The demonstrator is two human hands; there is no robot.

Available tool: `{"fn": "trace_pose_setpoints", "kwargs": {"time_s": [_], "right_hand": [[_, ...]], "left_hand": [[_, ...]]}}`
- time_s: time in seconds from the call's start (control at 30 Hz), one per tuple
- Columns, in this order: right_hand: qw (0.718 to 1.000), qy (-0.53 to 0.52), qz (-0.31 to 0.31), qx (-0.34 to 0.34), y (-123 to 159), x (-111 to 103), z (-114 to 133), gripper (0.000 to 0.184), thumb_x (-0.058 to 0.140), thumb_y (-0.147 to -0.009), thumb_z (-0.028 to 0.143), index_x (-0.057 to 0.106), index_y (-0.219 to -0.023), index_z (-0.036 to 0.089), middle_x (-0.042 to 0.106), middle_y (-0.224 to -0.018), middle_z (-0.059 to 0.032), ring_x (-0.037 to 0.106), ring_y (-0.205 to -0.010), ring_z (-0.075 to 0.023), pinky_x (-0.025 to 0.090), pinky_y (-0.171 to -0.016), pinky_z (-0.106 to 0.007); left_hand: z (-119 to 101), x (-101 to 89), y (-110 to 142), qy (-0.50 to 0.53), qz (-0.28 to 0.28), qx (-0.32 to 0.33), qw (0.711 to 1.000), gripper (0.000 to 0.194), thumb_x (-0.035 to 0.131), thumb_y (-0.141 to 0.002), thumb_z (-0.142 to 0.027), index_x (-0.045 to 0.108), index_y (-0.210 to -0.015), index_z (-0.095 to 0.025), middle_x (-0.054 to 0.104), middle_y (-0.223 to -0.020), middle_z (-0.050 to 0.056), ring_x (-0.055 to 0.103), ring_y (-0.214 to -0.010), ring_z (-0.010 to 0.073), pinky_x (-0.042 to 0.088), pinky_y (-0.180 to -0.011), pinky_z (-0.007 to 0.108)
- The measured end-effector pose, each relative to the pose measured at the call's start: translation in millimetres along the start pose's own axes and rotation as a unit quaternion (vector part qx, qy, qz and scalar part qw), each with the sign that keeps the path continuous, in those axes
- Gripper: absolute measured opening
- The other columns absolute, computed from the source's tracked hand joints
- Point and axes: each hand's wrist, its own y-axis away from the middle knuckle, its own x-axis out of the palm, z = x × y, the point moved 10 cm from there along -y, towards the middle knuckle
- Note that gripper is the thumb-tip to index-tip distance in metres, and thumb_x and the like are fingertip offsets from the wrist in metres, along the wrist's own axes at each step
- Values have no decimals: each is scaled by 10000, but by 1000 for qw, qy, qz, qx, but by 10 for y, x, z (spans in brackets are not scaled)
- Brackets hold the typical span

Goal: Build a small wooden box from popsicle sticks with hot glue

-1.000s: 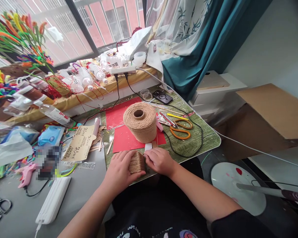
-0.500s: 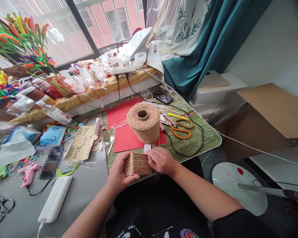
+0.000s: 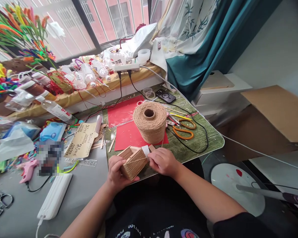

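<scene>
My left hand (image 3: 117,172) is closed around the left end of a small open box (image 3: 136,165) whose sides are wrapped in twine. The box is tilted, and its hollow inside shows. At its right side my right hand (image 3: 162,162) is closed in a pinch on the twine (image 3: 136,160), which crosses the near side of the box. Behind the hands stands a big spool of jute twine (image 3: 151,129), with a strand running down toward my right hand. A white strip (image 3: 145,150) and a wooden stick (image 3: 152,148) lie between spool and box.
Red sheets (image 3: 125,135) lie under the spool. Orange-handled scissors (image 3: 185,130), a yellow pen (image 3: 181,116), a black phone (image 3: 166,96) and a black cable are to the right. Sandpaper (image 3: 81,140), a pink glue gun (image 3: 28,171) and a white power strip (image 3: 55,196) are on the left.
The box has been turned and tilted in my left hand, so its open inside now shows. A twine strand now crosses its side. The view has shifted slightly.
</scene>
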Motion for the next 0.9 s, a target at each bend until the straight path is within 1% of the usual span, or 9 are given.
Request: {"fn": "trace_pose_setpoints", "kwargs": {"time_s": [0.07,0.2,0.37,0.53,0.63,0.73,0.8,0.9], "right_hand": [[1000,-2,-1,14,9,2,-32,116,553,-974,139,619,-1043,205,712,-805,-41,647,-716,-196,491,-675,-337],[1000,-4,-4,19,19,13,-53,129,561,-964,135,617,-1058,203,721,-811,-47,661,-716,-204,509,-688,-343],[999,-11,-5,33,17,42,-86,148,557,-966,130,625,-1077,200,736,-835,-63,683,-735,-218,523,-696,-358],[999,-19,-9,33,-1,43,-86,166,542,-980,136,640,-1102,194,744,-861,-73,691,-751,-220,525,-702,-361],[999,-23,-16,38,-21,11,-93,129,553,-1000,145,638,-1086,189,733,-831,-62,672,-720,-207,516,-692,-353],[998,-33,-19,44,-39,-17,-103,66,570,-1035,189,633,-1021,204,704,-782,-39,639,-687,-192,501,-675,-340],[998,-40,-24,41,-37,-39,-100,82,569,-1053,211,623,-991,207,683,-767,-34,625,-685,-189,493,-664,-334],[998,-44,-33,25,-5,-54,-86,84,551,-1072,239,611,-1027,200,676,-798,-48,621,-717,-197,496,-674,-337]], "left_hand": [[-14,-4,5,-12,9,15,1000,853,892,-713,-668,473,-1342,-273,597,-1076,63,647,-933,249,571,-898,476],[-49,-47,1,-27,16,42,999,846,948,-681,-579,487,-1321,-271,651,-1073,71,669,-933,256,567,-927,487],[-39,-27,36,-24,60,51,997,796,970,-664,-460,503,-1292,-314,701,-1021,50,700,-906,261,545,-952,499],[-18,7,66,-16,81,37,996,761,946,-671,-474,480,-1258,-338,717,-1018,23,723,-890,251,524,-999,525],[-70,0,23,-3,79,47,996,771,948,-672,-463,482,-1268,-313,714,-1016,33,719,-900,251,529,-997,524],[-122,-18,-28,2,75,55,996,762,951,-671,-435,494,-1264,-296,708,-1013,39,713,-900,251,536,-991,528],[-133,-21,-40,2,75,53,996,738,943,-677,-427,496,-1252,-308,705,-1013,30,711,-898,247,540,-991,530],[-127,-21,-36,6,77,48,996,731,939,-670,-406,490,-1239,-318,701,-1008,22,710,-894,246,543,-993,536]]}}
